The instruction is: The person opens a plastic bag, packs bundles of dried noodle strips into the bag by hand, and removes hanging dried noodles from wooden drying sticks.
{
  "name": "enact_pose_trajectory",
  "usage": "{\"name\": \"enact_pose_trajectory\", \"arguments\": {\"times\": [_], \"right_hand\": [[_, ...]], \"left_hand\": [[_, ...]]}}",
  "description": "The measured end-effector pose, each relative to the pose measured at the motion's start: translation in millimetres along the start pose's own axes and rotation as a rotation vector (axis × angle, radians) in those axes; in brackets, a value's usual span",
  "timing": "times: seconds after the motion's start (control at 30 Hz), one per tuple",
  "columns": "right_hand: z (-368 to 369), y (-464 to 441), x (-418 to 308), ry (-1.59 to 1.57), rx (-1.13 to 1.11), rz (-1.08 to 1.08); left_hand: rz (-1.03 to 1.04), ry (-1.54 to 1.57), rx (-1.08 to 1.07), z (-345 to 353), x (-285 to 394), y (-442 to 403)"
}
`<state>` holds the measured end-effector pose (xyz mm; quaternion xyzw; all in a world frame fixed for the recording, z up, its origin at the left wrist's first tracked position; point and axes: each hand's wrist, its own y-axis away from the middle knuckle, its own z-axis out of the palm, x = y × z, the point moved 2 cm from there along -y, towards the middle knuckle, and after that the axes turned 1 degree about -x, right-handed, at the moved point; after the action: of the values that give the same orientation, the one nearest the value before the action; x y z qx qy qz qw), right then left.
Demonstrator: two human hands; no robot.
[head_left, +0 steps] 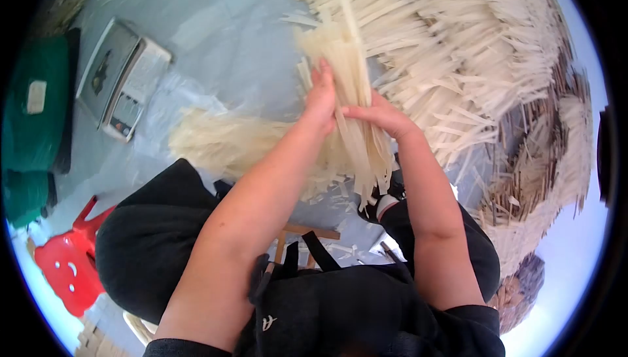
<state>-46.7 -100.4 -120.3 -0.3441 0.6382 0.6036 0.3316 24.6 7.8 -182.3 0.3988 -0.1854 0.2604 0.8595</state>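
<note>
A bundle of long, flat, cream-coloured strips (pixel 352 62) is held between my two hands, its ends fanning out above and below them. My left hand (pixel 320 98) presses against the bundle's left side, fingers pointing up along it. From the right, my right hand (pixel 383 115) grips the same bundle, its thumb across the front and its other fingers partly hidden behind. Beneath my hands and to the left lies a loose pile of similar strips (pixel 229 138). What the strips are made of, I cannot tell.
A large heap of strips (pixel 451 36) spreads across the upper right. Left of the work area sit a weighing scale (pixel 124 82) and a green container (pixel 36 108). A red plastic stool (pixel 72 262) stands at lower left. Brownish bundles (pixel 536 167) lie at right.
</note>
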Motion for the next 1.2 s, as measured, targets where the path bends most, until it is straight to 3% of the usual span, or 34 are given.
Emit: {"name": "enact_pose_trajectory", "arguments": {"times": [0.1, 0.2, 0.23, 0.33, 0.4, 0.7, 0.83, 0.93, 1.0, 1.03, 1.1, 1.13, 1.2], "right_hand": [[7.9, -2.5, -8.6, 0.014, -0.093, -0.072], [17.3, 5.9, -17.4, -0.200, -0.120, -0.017], [19.3, 10.1, -19.1, -0.332, -0.103, 0.049], [38.1, 21.7, -32.7, -0.242, -0.011, -0.053], [42.7, 27.2, -39.5, -0.199, 0.028, -0.123], [72.8, 32.4, -84.0, -0.356, -0.029, -0.214], [96.0, 24.6, -75.4, -0.383, -0.037, -0.204], [99.7, 14.4, -52.3, -0.500, -0.048, -0.087], [91.9, 10.6, -29.0, -0.544, -0.067, -0.040], [87.8, 10.9, -23.7, -0.548, -0.073, -0.028], [81.8, 11.6, -14.4, -0.479, -0.091, 0.027], [82.8, 14.3, -15.5, -0.458, -0.080, 0.054], [81.2, 13.1, -8.2, -0.412, -0.081, 0.075]], "left_hand": [[0.047, -0.216, 0.053, -8.8, 10.5, 7.9], [0.029, -0.436, 0.003, 14.2, 49.3, 46.5], [0.034, -0.436, 0.005, 12.3, 47.7, 45.6], [0.109, -0.428, -0.001, 16.3, 52.5, 46.8], [-0.062, -0.180, -0.283, 23.8, 76.0, 66.3], [-0.271, -0.472, -0.368, 26.2, 169.6, 142.5], [-0.279, -0.414, -0.406, -12.0, 170.6, 139.1], [-0.294, -0.562, -0.274, -49.5, 164.2, 134.7], [-0.142, -0.940, -0.364, -76.3, 160.7, 131.9], [-0.151, -0.935, -0.356, -98.0, 149.2, 127.6], [0.003, -1.569, -0.402, -141.8, 121.4, 118.4], [-0.006, -1.561, -0.404, -154.1, 114.3, 122.8], [0.355, -1.998, -0.195, -174.3, 107.5, 128.9]]}}
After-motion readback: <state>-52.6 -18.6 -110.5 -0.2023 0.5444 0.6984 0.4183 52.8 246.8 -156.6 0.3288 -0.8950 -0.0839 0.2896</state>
